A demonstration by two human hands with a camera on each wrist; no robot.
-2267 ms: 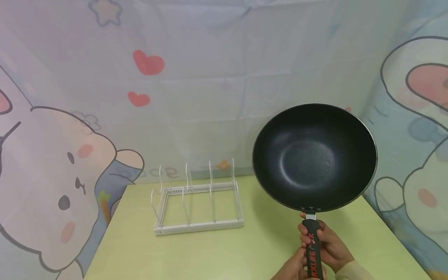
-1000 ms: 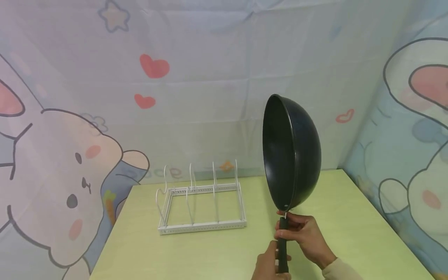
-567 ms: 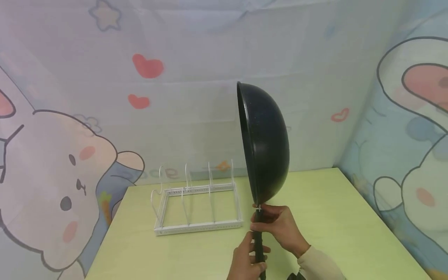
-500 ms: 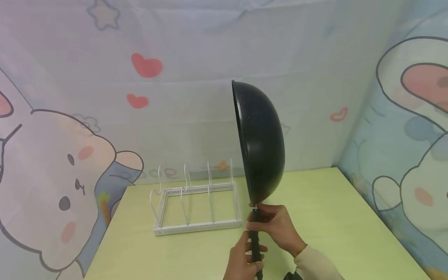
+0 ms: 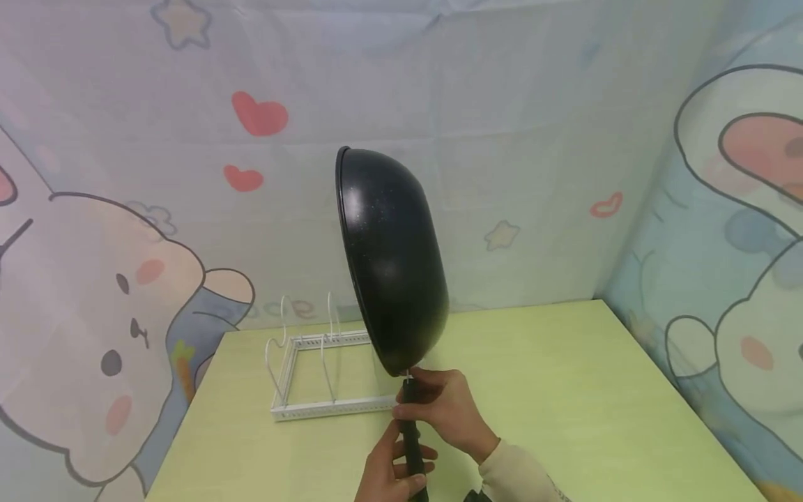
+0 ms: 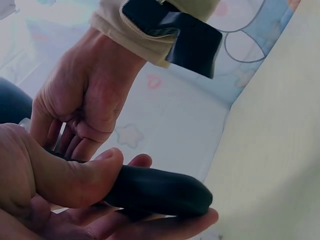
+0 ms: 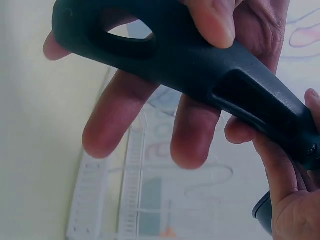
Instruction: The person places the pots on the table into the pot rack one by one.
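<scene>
A deep black wok [image 5: 395,258] is held up, nearly on edge, in the head view. Its open side faces left and away, so I see mostly the dark outside. My right hand [image 5: 447,411] pinches the handle [image 5: 412,446] close to the bowl, thumb on the near side. Lower down, my left hand [image 5: 387,470] grips the same handle near its end; the left wrist view shows the thumb over the black grip [image 6: 160,190]. Behind the wok stands a white rack [image 5: 339,408] with upright wire loops, its right part hidden by the bowl.
The rack rests on a pale yellow-green table [image 5: 564,390]. Behind it hangs a cloth backdrop [image 5: 521,139] printed with hearts, stars and rabbits, which also covers both sides.
The wok has turned from facing me to showing its outside. Both hands have carried it left, from beside the rack to in front of the rack's right part.
</scene>
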